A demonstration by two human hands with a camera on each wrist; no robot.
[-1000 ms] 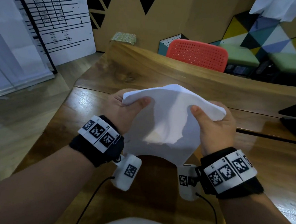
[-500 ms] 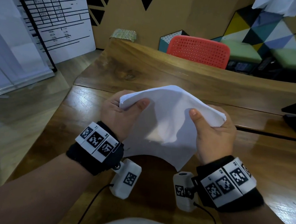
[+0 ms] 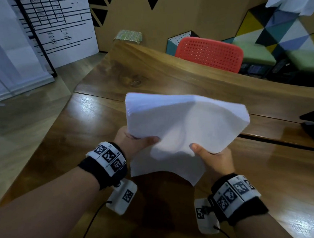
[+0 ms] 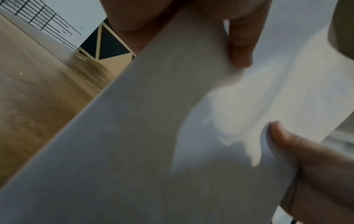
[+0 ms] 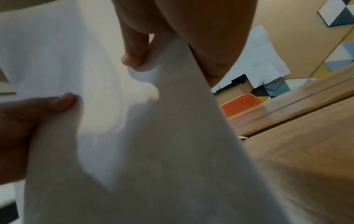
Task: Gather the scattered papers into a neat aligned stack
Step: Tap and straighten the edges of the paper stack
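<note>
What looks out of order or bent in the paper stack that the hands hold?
The paper stack is not flat: it bows between the left hand and the right hand, with a hollow in the middle. Its near corners hang down unevenly. No tear shows.

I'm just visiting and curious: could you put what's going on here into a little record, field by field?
Held item: bundle of white paper sheets, bowed across its middle, lifted off the table
Left hand: grips the bundle's left side, thumb on top
Right hand: grips the right side, thumb on top
Stack state: far edges look roughly even; the near edge is ragged
Surface: glossy brown wooden table
Behind the table: red perforated plastic chair
Loose sheets on the table: none visible
</note>
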